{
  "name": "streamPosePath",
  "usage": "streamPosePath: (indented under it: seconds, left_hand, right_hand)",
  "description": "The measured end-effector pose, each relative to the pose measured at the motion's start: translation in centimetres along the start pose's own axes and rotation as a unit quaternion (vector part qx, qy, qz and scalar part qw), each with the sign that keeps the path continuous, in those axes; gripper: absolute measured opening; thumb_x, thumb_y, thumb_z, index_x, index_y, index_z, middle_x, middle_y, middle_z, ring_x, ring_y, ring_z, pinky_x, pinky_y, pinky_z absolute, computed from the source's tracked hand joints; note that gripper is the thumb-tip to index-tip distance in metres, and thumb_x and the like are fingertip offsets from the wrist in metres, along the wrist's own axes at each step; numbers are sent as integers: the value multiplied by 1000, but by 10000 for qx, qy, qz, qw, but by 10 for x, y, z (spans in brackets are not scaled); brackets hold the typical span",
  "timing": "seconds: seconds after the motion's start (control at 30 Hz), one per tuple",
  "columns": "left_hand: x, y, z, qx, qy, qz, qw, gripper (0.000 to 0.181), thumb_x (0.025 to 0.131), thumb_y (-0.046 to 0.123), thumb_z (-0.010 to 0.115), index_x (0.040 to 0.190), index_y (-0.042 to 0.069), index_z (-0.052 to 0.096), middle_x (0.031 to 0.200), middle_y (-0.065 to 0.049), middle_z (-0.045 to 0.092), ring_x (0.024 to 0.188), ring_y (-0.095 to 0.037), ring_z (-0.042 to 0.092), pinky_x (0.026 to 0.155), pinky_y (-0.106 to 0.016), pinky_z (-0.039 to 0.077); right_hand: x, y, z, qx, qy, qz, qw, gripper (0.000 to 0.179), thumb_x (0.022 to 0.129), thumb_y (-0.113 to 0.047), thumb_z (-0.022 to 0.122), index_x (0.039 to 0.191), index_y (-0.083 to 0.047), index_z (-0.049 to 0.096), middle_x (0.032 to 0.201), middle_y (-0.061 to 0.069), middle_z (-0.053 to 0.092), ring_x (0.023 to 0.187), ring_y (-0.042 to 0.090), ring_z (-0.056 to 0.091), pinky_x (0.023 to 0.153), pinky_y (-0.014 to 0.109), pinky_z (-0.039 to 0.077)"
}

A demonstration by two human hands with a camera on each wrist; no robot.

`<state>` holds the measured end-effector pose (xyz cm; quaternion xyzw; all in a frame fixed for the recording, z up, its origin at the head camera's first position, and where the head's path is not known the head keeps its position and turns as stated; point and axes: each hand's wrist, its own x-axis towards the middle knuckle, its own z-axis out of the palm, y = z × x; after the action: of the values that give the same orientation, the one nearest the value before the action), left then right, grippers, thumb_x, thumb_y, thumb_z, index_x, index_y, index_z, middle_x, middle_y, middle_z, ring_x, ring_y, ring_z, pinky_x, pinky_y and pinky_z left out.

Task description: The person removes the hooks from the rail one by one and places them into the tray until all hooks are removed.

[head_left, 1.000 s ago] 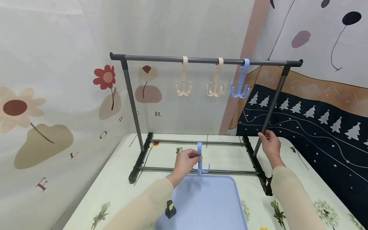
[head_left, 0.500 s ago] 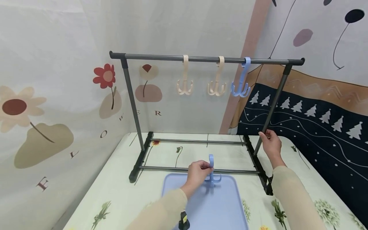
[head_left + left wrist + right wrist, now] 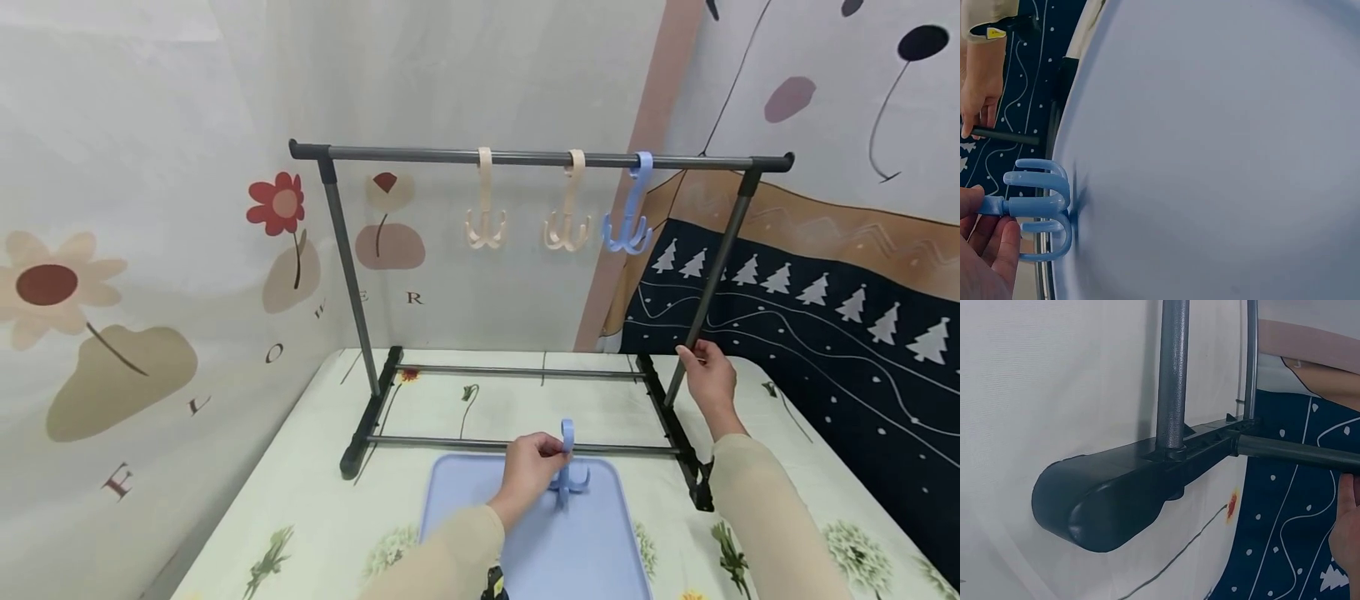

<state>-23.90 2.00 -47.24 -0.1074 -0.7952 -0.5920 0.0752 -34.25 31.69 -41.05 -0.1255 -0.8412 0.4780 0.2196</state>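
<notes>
A blue multi-prong hook [image 3: 567, 479] is pinched by its stem between the thumb and fingers of my left hand [image 3: 529, 471]. Its prongs point down, close over the blue tray [image 3: 525, 550]. In the left wrist view the same hook [image 3: 1038, 206] shows several curved prongs beside the tray surface [image 3: 1210, 150]. My right hand [image 3: 708, 382] grips the lower part of the rack's right upright [image 3: 723, 250]. On the top bar [image 3: 412, 155] hang two beige hooks, one left [image 3: 486, 200] and one right [image 3: 567, 200], and a blue hook [image 3: 630, 204] further right.
The black rack base has a left foot [image 3: 369, 417] and a right foot [image 3: 678, 442], joined by two low crossbars, the front one [image 3: 450, 442] just behind the tray. A flowered cloth [image 3: 300, 500] covers the table. Printed curtains [image 3: 135, 167] stand behind and beside it.
My left hand has come down and to the right with the blue hook, from over the front crossbar to over the tray. The right hand stays on the upright.
</notes>
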Motion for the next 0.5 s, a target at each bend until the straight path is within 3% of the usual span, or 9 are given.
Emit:
streamPosePath:
  seconds: [0.5]
  left_hand:
    - [-8,1,2,51,-166,93,9998,10,79,-2,79,84,4,73,78,4,68,72,-4,62,66,-19,53]
  right_hand:
    - [-2,1,1,33,62,-61,10000,48,104,-38,50,132,0,52,132,21,57,119,37,54,96,49,44]
